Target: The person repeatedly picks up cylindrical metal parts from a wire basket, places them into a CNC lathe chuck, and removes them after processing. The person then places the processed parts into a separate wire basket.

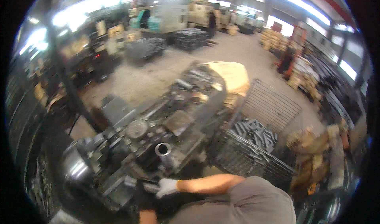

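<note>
My right hand (167, 187), in a white glove with a yellow cuff, grips one end of a shiny metal bar or tube (152, 186). Around the middle of that same piece is my left hand (145, 196) in a black glove; blur and shadow hide its fingers. Both hands are low in the head view, in front of a metal-turning lathe. The lathe's chuck (76, 164) lies to their left. Just beyond the hands, an upright hollow metal cylinder (163, 150) rises from the machine with its dark bore facing up.
On the right stands a wire-mesh basket (243, 158) holding many short metal pieces (255, 132), with a mesh panel (271, 105) behind it. A round metal disc (137, 128), a flat plate (178, 122) and loose parts sit on the lathe. A yellow sack (234, 78) is farther back.
</note>
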`<state>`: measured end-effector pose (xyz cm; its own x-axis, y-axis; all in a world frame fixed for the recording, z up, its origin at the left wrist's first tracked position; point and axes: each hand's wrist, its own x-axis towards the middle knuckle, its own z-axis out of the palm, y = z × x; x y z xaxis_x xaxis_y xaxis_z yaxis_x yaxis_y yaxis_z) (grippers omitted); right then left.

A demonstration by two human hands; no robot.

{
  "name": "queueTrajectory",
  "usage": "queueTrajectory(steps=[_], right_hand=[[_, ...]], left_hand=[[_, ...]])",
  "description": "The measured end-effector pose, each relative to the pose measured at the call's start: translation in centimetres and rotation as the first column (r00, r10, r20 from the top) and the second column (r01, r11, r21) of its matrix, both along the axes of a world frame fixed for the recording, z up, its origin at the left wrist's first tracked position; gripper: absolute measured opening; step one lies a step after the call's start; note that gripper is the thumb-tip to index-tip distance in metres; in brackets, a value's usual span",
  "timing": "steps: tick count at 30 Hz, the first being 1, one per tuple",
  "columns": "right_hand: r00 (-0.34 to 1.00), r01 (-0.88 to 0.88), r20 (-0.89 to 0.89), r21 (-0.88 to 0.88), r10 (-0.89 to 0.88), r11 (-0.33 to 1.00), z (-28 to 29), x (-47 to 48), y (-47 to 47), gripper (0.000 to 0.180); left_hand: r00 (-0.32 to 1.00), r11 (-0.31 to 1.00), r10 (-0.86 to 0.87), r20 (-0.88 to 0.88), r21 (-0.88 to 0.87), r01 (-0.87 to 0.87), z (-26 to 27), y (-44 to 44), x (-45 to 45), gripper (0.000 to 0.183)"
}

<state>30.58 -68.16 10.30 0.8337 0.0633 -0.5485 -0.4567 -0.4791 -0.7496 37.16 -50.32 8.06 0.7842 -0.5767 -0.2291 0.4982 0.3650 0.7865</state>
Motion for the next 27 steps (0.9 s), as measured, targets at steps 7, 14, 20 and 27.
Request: queueTrajectory(steps=[7, 14, 20, 27], right_hand=[[0.97, -0.071, 0.22, -0.142, 0.102, 0.987, 1.8, -13.0, -13.2, 0.051], [0.163, 0.973, 0.315, -0.206, -0.935, 0.1, 7.7, -30.7, -24.8, 0.053], [0.778, 0.444, 0.606, -0.345, -0.165, 0.827, 5.7, -11.2, -16.1, 0.104], [0.877, 0.273, 0.476, -0.604, 0.065, 0.749, 8.6, 0.8, -7.8, 0.05]], left_hand=[[0.972, 0.998, 0.05, -0.231, -0.02, -0.057, 0.5, -3.2, 1.2, 0.054], [0.977, 1.0, -0.014, -0.213, 0.011, 0.017, 0.9, -4.1, 2.4, 0.055], [0.967, 0.998, -0.016, -0.255, -0.057, 0.001, 1.9, -0.4, 1.4, 0.056], [0.954, 0.99, -0.034, -0.298, -0.142, -0.009, 2.9, 3.7, -1.9, 0.058]])
